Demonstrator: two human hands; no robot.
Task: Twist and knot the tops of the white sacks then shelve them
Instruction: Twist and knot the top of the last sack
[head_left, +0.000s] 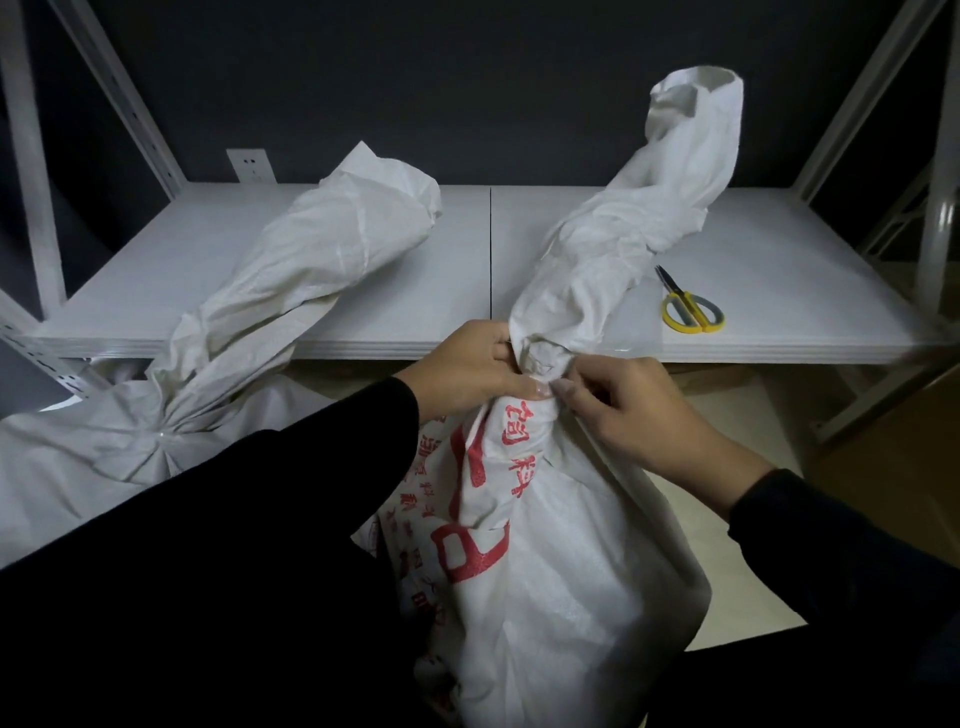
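Now the left hand (467, 370) and right hand (641, 415) pinch the twisted neck of the red-printed sack (550, 582), just before the shelf (363, 332); soft, slick weave, probably heavy, so grip below the knot.

The left hand (467, 364) is being held knuckles-up, with its fingers (501, 348) being curled round the twisted neck of the white sack (561, 571) and its thumb being pressed along the lower side of the twist. The right hand (639, 410) is being held against the same neck from the opposite side, its fingertips (563, 387) being pinched onto the cloth just beside the left thumb. Both forearms, being covered by black sleeves (260, 519), are being angled inward from the lower corners, the bare wrists being held near each other.
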